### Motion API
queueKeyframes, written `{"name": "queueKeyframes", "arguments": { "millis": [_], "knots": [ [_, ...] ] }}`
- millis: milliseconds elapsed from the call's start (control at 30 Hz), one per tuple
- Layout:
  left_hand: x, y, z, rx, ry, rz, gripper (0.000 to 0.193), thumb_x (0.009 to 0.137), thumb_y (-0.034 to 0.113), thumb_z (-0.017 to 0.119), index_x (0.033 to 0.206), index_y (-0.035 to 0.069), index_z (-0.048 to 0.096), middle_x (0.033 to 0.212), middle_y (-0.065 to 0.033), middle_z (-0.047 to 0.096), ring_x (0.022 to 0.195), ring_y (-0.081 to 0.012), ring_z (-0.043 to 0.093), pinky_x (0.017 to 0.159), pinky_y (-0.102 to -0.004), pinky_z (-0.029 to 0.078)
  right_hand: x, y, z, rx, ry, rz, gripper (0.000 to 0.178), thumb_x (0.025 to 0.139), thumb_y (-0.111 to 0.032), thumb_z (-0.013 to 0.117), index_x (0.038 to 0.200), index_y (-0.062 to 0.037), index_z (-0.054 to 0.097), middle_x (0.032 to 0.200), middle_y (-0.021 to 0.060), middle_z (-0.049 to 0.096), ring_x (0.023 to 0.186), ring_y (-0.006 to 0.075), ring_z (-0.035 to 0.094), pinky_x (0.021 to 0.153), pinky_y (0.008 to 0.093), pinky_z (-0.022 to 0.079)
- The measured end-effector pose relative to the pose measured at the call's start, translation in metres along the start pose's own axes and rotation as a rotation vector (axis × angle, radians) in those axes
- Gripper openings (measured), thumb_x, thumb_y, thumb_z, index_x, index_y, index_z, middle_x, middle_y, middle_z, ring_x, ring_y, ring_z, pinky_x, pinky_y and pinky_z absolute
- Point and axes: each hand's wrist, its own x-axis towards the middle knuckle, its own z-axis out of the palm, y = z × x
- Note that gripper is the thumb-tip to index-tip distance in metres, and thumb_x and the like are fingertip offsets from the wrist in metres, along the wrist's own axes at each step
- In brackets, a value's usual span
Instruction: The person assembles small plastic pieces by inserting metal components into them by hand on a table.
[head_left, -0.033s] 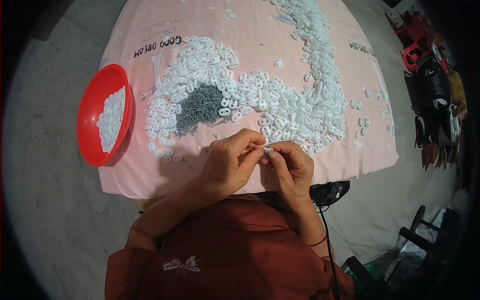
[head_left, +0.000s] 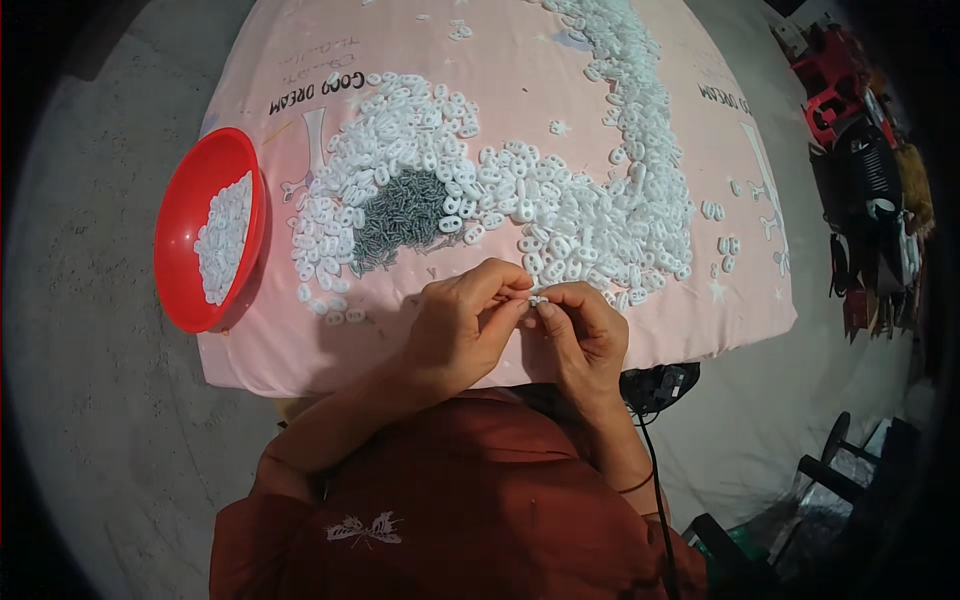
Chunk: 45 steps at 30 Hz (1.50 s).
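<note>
My left hand (head_left: 468, 318) and my right hand (head_left: 585, 335) meet over the near side of the table, thumbs and forefingers pinched together. Between their fingertips is a small white plastic piece (head_left: 538, 300), mostly covered. Just beyond my fingers spreads a large pile of white oval plastic pieces with two holes (head_left: 590, 225). To the left, more of these ovals (head_left: 400, 125) curve around a heap of small grey screws (head_left: 400, 215). Whether a screw is in the held piece cannot be made out.
A red bowl (head_left: 178, 235) with more white pieces stands at the table's left edge. A pink printed cloth (head_left: 560, 90) covers the table. A few loose ovals (head_left: 728, 245) lie at the right. A black cable (head_left: 655, 470) runs beside my right forearm.
</note>
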Motion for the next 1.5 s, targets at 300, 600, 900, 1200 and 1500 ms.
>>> {"name": "queueKeyframes", "arguments": {
  "millis": [300,600,900,1200,1500],
  "knots": [
    [0.0,-0.002,-0.011,0.157,0.1,0.109,0.015,0.084,-0.005,0.066,0.099,-0.002,0.062,0.086,-0.0116,0.066,0.077,-0.0178,0.066,0.067,-0.0285,0.053,-0.005,0.0,-0.002,0.21,-0.007,0.072,0.007,0.098,-0.003,0.054,0.099,0.0028,0.057,0.084,0.0055,0.063,0.075,0.0102,0.06,0.069,0.0227,0.049],
    [-0.002,-0.032,-0.071,0.487,0.275,0.143,0.008,0.079,-0.007,0.062,0.085,-0.001,0.063,0.077,-0.0123,0.057,0.07,-0.0291,0.059,0.063,-0.0365,0.049,-0.006,-0.002,0.0,0.252,-0.016,0.104,0.007,0.1,-0.003,0.051,0.099,0.0031,0.055,0.079,0.0049,0.063,0.072,0.0093,0.06,0.067,0.0217,0.049],
    [0.0,-0.036,-0.067,0.558,0.216,0.246,0.011,0.077,-0.007,0.062,0.084,0.0,0.064,0.08,-0.0121,0.056,0.077,-0.0306,0.058,0.067,-0.0391,0.048,-0.006,-0.001,-0.002,0.166,-0.04,0.127,0.007,0.1,-0.004,0.053,0.103,0.002,0.054,0.082,0.0071,0.064,0.072,0.0108,0.058,0.068,0.0232,0.049],
    [-0.004,-0.032,-0.077,0.566,0.164,0.234,0.008,0.079,-0.008,0.062,0.085,-0.003,0.063,0.08,-0.0127,0.059,0.071,-0.0273,0.06,0.064,-0.0344,0.049,-0.005,-0.001,0.0,0.165,-0.007,0.092,0.007,0.098,-0.001,0.053,0.097,0.0038,0.058,0.077,0.0059,0.066,0.07,0.0092,0.062,0.065,0.0214,0.051],
    [0.002,-0.033,-0.075,0.567,0.189,0.239,0.009,0.08,-0.008,0.061,0.087,-0.003,0.064,0.08,-0.0124,0.059,0.072,-0.027,0.06,0.064,-0.0346,0.048,-0.005,-0.004,-0.001,0.167,-0.005,0.09,0.008,0.098,-0.002,0.053,0.098,0.0041,0.058,0.076,0.0049,0.065,0.069,0.0086,0.06,0.065,0.0215,0.05]
  ]
}}
